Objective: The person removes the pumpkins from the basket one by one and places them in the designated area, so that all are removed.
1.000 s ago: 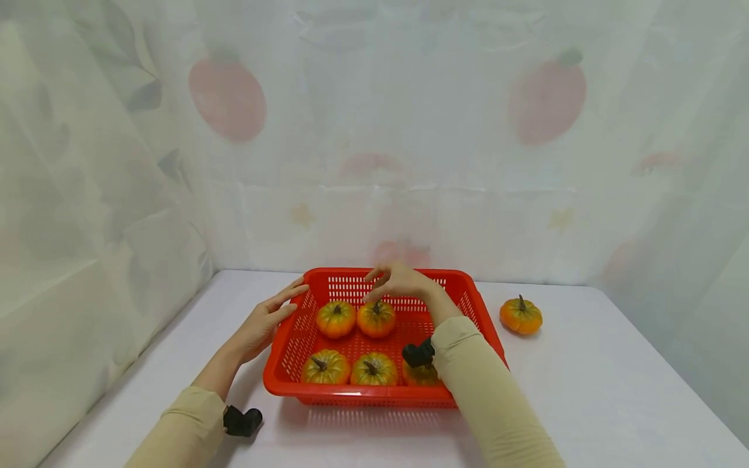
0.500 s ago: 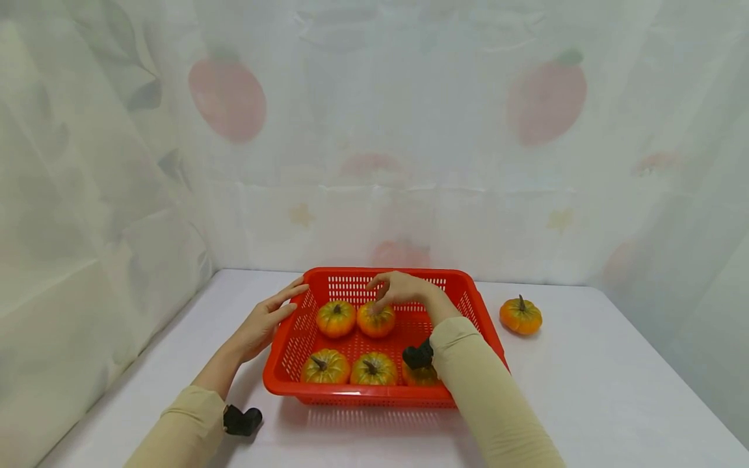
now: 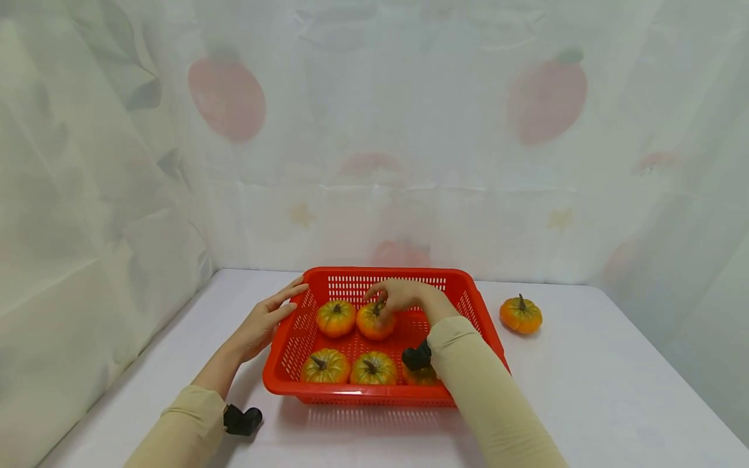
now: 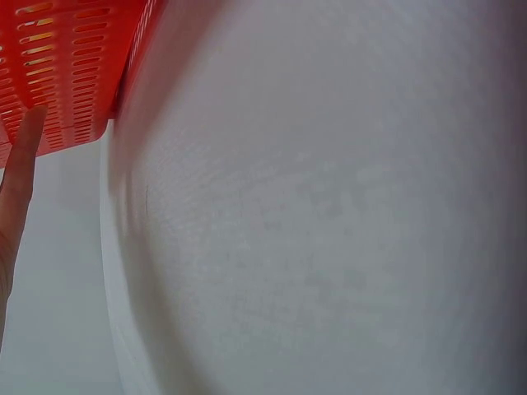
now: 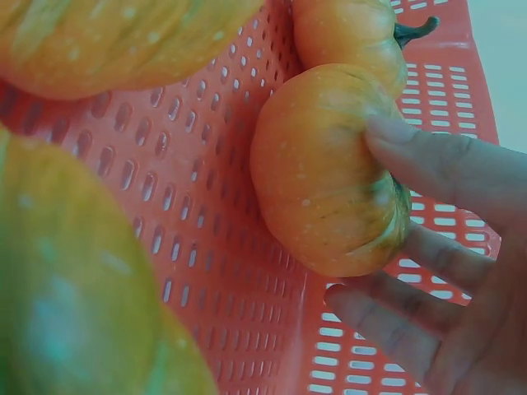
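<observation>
A red plastic basket with slotted walls holds several small orange-and-green pumpkins. My left hand lies along the basket's left side, its fingers extended over the rim; in the left wrist view one straight finger meets the slotted wall. Inside the basket, my right hand grips the back-row pumpkin nearest the middle. The right wrist view shows the thumb on this pumpkin near its stem end, with the other fingers bent along its far side. That pumpkin sits right beside another pumpkin.
Along the basket's front wall sit a left pumpkin, a middle one and a right pumpkin partly hidden by the right wrist's black camera. One more pumpkin is on the white table, right of the basket.
My right hand has lowered from above the back-row pumpkin until thumb and fingers are around it. That pumpkin has shifted very slightly. The left hand and the basket have stayed put.
</observation>
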### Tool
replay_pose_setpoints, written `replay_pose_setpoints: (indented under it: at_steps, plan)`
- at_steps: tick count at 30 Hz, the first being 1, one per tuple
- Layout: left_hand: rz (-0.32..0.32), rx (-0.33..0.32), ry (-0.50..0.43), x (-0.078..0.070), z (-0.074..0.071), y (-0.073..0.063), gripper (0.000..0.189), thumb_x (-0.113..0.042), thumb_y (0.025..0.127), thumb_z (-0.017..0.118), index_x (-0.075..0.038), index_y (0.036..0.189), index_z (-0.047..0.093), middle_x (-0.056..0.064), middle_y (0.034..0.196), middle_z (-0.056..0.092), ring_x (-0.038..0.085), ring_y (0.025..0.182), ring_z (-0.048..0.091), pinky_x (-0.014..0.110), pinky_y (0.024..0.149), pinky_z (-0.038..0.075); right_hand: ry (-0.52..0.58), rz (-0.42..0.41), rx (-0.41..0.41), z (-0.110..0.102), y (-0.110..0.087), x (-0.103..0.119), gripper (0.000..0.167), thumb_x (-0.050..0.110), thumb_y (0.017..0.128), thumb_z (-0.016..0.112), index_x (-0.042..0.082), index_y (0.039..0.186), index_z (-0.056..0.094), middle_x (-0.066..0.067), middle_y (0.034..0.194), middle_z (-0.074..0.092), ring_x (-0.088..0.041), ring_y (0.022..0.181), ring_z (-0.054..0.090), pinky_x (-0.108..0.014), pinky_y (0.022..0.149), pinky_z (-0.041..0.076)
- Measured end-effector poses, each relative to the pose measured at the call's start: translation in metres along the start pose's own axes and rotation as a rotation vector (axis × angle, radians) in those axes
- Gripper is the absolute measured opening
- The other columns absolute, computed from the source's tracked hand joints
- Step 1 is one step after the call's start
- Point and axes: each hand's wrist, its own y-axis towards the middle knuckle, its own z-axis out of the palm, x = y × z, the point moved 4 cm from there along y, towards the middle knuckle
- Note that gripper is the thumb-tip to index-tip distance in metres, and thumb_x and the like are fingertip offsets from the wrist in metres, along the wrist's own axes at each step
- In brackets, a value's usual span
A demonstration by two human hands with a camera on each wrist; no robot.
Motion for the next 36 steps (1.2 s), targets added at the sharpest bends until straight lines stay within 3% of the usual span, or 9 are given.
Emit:
replay_pose_setpoints:
  at_steps: [6,11,14,19,26,36]
  plan:
    - [0.006,0.005,0.003,0.0011,-0.0006,0.0,0.053,-0.026,0.105,0.045,-0.012,0.155,0.031,-0.002,0.17,0.006,0.036,0.152,0.021,0.022,0.093,0.056,-0.051,0.017,0.033,0.0031,0.0021,-0.0028,0.061,0.014,0.083,0.075,0.019,0.14,0.054,-0.008,0.14,0.054,-0.024,0.124,0.052,-0.037,0.098,0.052]
    - [0.002,0.0,0.007,0.0015,-0.0008,-0.0008,0.052,-0.026,0.105,0.046,-0.014,0.154,0.033,-0.004,0.17,0.008,0.001,0.136,0.042,0.022,0.093,0.056,-0.073,0.04,0.048,0.0046,0.0029,-0.0054,0.063,0.012,0.082,0.075,0.019,0.141,0.052,-0.008,0.141,0.051,-0.021,0.118,0.05,-0.033,0.094,0.052]
    - [0.013,0.003,-0.005,0.0012,-0.0009,-0.0004,0.052,-0.024,0.105,0.046,-0.012,0.154,0.033,-0.003,0.17,0.008,-0.011,0.126,0.047,0.022,0.093,0.056,-0.057,0.055,0.061,0.0051,0.003,-0.0059,0.065,0.012,0.082,0.076,0.02,0.141,0.051,-0.009,0.143,0.049,-0.022,0.119,0.049,-0.032,0.092,0.052]
    - [0.019,-0.001,-0.006,-0.0002,-0.0012,-0.0004,0.053,-0.024,0.105,0.046,-0.01,0.154,0.032,-0.003,0.17,0.008,-0.012,0.125,0.047,0.021,0.092,0.056,-0.014,0.088,0.075,0.0066,0.0027,-0.0059,0.067,0.013,0.081,0.077,0.021,0.142,0.049,-0.009,0.144,0.047,-0.022,0.118,0.047,-0.033,0.092,0.052]
    - [0.01,-0.004,0.003,-0.0005,-0.001,-0.0004,0.054,-0.026,0.105,0.046,-0.011,0.155,0.031,-0.004,0.17,0.008,-0.012,0.125,0.046,0.021,0.093,0.056,-0.053,0.096,0.069,0.0067,0.0022,-0.005,0.07,0.01,0.082,0.077,0.021,0.144,0.047,-0.008,0.148,0.043,-0.022,0.118,0.047,-0.036,0.096,0.052]
    - [0.014,0.002,0.01,0.0011,-0.0012,0.0008,0.054,-0.027,0.105,0.046,-0.013,0.155,0.032,-0.004,0.17,0.008,-0.012,0.126,0.043,0.021,0.093,0.056,-0.051,0.102,0.057,0.0057,0.001,-0.0039,0.064,0.007,0.082,0.075,0.02,0.139,0.05,-0.006,0.138,0.048,-0.019,0.106,0.05,-0.029,0.08,0.053]
